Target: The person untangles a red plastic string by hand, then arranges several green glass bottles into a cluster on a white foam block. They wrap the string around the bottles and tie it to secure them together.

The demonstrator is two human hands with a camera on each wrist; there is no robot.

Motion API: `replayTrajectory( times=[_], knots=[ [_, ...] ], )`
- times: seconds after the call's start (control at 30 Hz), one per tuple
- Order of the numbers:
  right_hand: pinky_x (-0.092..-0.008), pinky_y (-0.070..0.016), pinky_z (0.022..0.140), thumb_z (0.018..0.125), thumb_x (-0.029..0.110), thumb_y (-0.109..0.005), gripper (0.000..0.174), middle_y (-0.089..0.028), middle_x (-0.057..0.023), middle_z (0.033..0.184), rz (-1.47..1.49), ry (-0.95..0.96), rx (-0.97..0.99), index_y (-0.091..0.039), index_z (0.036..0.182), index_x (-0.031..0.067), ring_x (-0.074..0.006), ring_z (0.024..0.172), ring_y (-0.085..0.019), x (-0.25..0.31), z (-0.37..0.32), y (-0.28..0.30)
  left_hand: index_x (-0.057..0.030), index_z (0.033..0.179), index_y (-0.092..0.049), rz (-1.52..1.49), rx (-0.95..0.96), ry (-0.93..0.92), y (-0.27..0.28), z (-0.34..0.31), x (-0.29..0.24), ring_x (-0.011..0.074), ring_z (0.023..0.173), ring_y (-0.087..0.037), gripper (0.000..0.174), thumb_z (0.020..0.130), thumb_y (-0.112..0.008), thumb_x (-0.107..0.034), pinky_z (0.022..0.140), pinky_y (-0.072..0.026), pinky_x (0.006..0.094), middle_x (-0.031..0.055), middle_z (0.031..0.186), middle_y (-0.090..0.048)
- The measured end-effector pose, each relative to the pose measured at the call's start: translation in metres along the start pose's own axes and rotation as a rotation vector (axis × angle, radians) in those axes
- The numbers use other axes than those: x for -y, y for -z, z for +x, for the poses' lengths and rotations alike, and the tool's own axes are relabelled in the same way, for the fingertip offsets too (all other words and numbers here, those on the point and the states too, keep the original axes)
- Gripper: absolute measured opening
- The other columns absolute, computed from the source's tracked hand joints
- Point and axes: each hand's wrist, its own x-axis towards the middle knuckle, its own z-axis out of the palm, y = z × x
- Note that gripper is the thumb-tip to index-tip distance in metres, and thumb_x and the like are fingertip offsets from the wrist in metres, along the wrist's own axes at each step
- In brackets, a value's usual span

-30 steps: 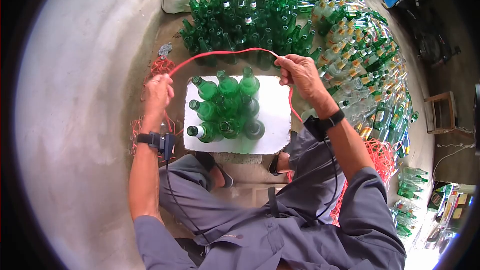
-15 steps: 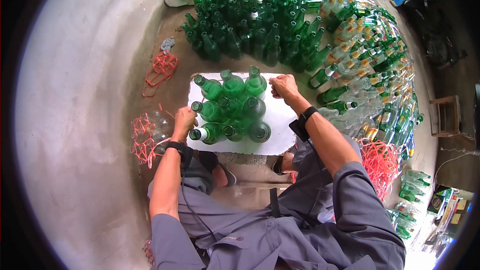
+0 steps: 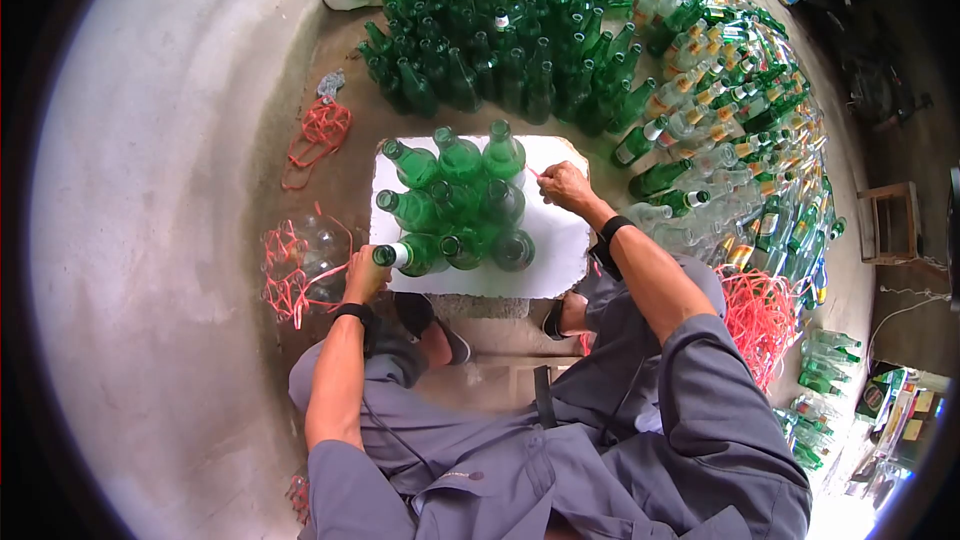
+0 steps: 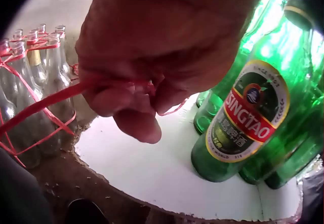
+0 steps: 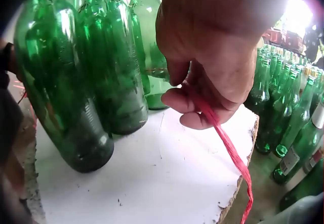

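Note:
Several green glass bottles [image 3: 455,195] stand close together on a white board [image 3: 555,260]. At the near-left corner bottle is my left hand [image 3: 368,275], pinching a red plastic strap [image 4: 48,102] between thumb and fingers. A bottle with a red and black Tsingtao label [image 4: 248,117] stands beside that hand in the left wrist view. To the right of the group, my right hand [image 3: 568,187] grips the strap [image 5: 230,150], whose loose tail hangs past the board's edge. Most of the strap's run around the bottles is hidden behind the glass.
Clear bottles tied with red strap [image 3: 310,260] stand on the floor at left. A red strap tangle [image 3: 322,130] lies farther back. Many green bottles [image 3: 460,80] stand beyond the board, with more bottles [image 3: 740,150] at right. A large strap heap [image 3: 755,325] lies near my right arm.
Both hands have come down from holding the strap arched over the far side to either side of the bottles. Over the last half second, the left hand has moved slightly closer to my body.

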Motion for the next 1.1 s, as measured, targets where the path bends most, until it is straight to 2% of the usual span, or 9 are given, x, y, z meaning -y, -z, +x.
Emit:
replayTrajectory(
  times=[0.17, 0.37, 0.6, 0.67, 0.8, 0.87, 0.9, 1.0, 1.1],
  knots=[
    [-0.0363, -0.0572, 0.066, 0.085, 0.016, -0.056, 0.027, -0.071, -0.0136, 0.064, -0.057, 0.055, 0.097, -0.07, 0.072, -0.0034, -0.0236, 0.06, -0.072, -0.019, -0.009, -0.01, 0.002, 0.078, -0.069, -0.253, 0.038, 0.169, -0.008, -0.029, -0.018, 0.0233, 0.05, -0.068, 0.025, 0.088, -0.051, -0.013, 0.051, -0.0546, 0.0378, 0.0123, 0.061, -0.069],
    [-0.0388, -0.0569, 0.066, 0.085, 0.013, -0.055, 0.026, -0.069, -0.0153, 0.063, -0.154, 0.194, 0.155, -0.067, 0.067, -0.0025, -0.0276, 0.059, -0.07, -0.025, -0.037, -0.014, -0.0009, 0.085, -0.063, -0.418, 0.15, 0.122, -0.01, -0.073, -0.042, 0.018, 0.047, -0.064, 0.019, 0.093, -0.053, -0.016, 0.039, -0.0431, 0.0279, 0.0105, 0.066, -0.068],
    [-0.0412, -0.057, 0.067, 0.084, 0.012, -0.058, 0.024, -0.068, -0.016, 0.062, -0.102, 0.078, 0.179, -0.066, 0.067, -0.0029, -0.0317, 0.06, -0.07, -0.031, -0.055, -0.022, -0.0021, 0.087, -0.061, -0.619, 0.277, 0.158, -0.043, -0.094, -0.039, 0.0195, 0.049, -0.066, 0.018, 0.093, -0.052, -0.017, 0.039, -0.0414, 0.0271, 0.0109, 0.067, -0.067],
    [-0.0411, -0.0574, 0.067, 0.082, 0.012, -0.061, 0.022, -0.068, -0.0168, 0.065, -0.23, 0.305, 0.265, -0.066, 0.068, -0.0035, -0.0324, 0.061, -0.07, -0.023, -0.065, -0.021, -0.0015, 0.086, -0.061, -0.669, 0.288, 0.134, -0.047, -0.101, -0.047, 0.0198, 0.05, -0.066, 0.019, 0.093, -0.052, -0.016, 0.039, -0.0417, 0.0272, 0.0116, 0.067, -0.067],
    [-0.0391, -0.0577, 0.065, 0.08, 0.012, -0.062, 0.019, -0.068, -0.0152, 0.066, -0.15, 0.257, 0.353, -0.068, 0.07, -0.0022, -0.0306, 0.063, -0.071, -0.031, -0.076, -0.034, -0.0002, 0.084, -0.062, -0.764, 0.308, 0.046, -0.067, -0.101, -0.052, 0.0208, 0.051, -0.067, 0.021, 0.094, -0.052, -0.016, 0.04, -0.0442, 0.0278, 0.0132, 0.069, -0.068],
    [-0.0289, -0.0558, 0.047, 0.09, 0.009, -0.061, 0.023, -0.07, -0.0107, 0.067, -0.045, 0.141, 0.405, -0.06, 0.069, -0.0005, -0.0167, 0.058, -0.072, -0.032, -0.086, -0.04, 0.0001, 0.084, -0.062, -0.76, 0.308, 0.027, -0.071, -0.103, -0.054, 0.0208, 0.052, -0.068, 0.021, 0.094, -0.052, -0.016, 0.041, -0.0453, 0.0279, 0.0132, 0.07, -0.068],
    [-0.0289, -0.0558, 0.047, 0.09, 0.009, -0.061, 0.023, -0.07, -0.0107, 0.067, -0.049, 0.139, 0.405, -0.06, 0.069, -0.0005, -0.0167, 0.058, -0.072, -0.033, -0.09, -0.041, 0.0004, 0.083, -0.063, -0.752, 0.309, 0.007, -0.073, -0.103, -0.056, 0.0208, 0.053, -0.068, 0.022, 0.094, -0.052, -0.016, 0.042, -0.0465, 0.028, 0.0131, 0.07, -0.068],
    [-0.0341, -0.0577, 0.064, 0.079, 0.018, -0.07, 0.017, -0.068, -0.0073, 0.069, -0.46, 0.567, 0.416, -0.065, 0.071, 0.0037, -0.0208, 0.065, -0.071, -0.058, -0.096, -0.056, 0.0011, 0.083, -0.064, -0.754, 0.271, 0.004, -0.068, -0.11, -0.071, 0.0204, 0.054, -0.068, 0.022, 0.093, -0.053, -0.016, 0.043, -0.0472, 0.0277, 0.0124, 0.071, -0.069],
    [-0.0401, -0.054, 0.065, 0.071, 0.024, -0.075, 0.018, -0.061, -0.0055, 0.068, -0.626, 0.801, 0.303, -0.065, 0.07, 0.0095, -0.0263, 0.071, -0.065, -0.077, -0.104, -0.076, 0.0004, 0.091, -0.064, -0.759, 0.284, -0.033, -0.077, -0.102, -0.066, 0.0197, 0.055, -0.066, 0.019, 0.095, -0.055, -0.016, 0.045, -0.0458, 0.0262, 0.0097, 0.072, -0.066]
  ],
)
